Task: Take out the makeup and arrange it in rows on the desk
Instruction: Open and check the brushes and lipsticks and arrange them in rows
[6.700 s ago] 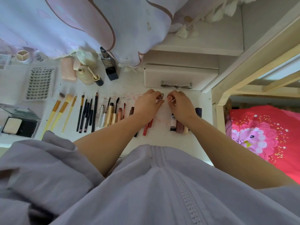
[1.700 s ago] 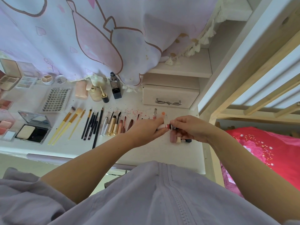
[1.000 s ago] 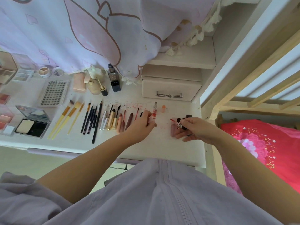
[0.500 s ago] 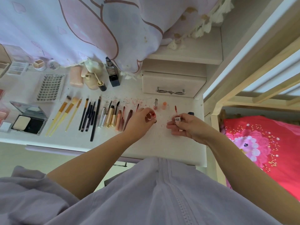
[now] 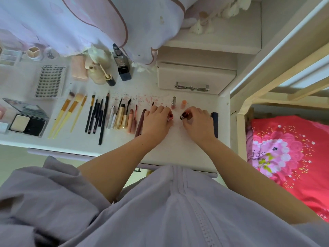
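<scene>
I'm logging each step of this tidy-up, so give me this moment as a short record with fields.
surface: white desk
left hand: holds a small red lipstick
right hand: holds a dark lipstick
row so far: brushes, pencils, gold tubes
behind the hands: two small upright bottles
back right: drawer box

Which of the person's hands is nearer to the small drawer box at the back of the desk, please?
Right. The right hand lies just in front of the drawer box, under its handle; the left hand sits further toward the row of brushes.
</scene>
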Available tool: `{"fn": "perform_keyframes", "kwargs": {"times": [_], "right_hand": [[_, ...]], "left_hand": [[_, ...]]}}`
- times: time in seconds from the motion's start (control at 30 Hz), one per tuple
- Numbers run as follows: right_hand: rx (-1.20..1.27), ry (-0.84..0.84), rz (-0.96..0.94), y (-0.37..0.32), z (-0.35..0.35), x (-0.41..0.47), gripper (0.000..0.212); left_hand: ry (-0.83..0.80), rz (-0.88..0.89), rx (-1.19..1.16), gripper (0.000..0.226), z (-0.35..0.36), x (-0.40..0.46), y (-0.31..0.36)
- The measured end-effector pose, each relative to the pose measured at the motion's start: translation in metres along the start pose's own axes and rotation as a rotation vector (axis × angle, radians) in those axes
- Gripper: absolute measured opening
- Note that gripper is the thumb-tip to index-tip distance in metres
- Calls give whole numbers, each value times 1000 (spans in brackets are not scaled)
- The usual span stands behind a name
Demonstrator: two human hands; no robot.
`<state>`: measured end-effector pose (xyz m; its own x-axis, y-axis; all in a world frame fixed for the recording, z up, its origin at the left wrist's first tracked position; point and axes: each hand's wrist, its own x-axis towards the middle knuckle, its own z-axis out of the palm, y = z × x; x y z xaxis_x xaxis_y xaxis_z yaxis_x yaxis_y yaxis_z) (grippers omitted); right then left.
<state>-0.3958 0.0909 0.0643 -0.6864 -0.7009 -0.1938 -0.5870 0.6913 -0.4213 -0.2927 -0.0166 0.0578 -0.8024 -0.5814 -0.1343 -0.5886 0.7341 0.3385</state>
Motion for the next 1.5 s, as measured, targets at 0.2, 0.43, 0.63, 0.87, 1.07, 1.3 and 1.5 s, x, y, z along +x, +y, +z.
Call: {"fn": "perform_keyframes", "kwargs": {"times": [0.2,0.43,0.63,0.87,1.07,1.3,1.5], "right_hand": [[-244,14,-82,3,12,4,31],[-197,-26,-62,27,-24,10,40],[-352,-200,-169,39,-43,30,32],[-387,-272,-312,33,-38,41,27],[-337,-243,-322,35,-43,33,31],[90,-480,-65,22,-61,-6,39],[504,-458,134,-2,-69,-31,38]], "left_hand": [[50,-44,-44,34,0,-7,-4],[82,54,-120,20,3,-46,0],[-120,11,-82,37,26,-31,52],[-145,-261,-96,43,48,-14,85],[-128,-364,-341,37,40,-15,80],[-146,85,-308,18,7,-48,46],[-149,157,-249,25,-23,-55,46]]}}
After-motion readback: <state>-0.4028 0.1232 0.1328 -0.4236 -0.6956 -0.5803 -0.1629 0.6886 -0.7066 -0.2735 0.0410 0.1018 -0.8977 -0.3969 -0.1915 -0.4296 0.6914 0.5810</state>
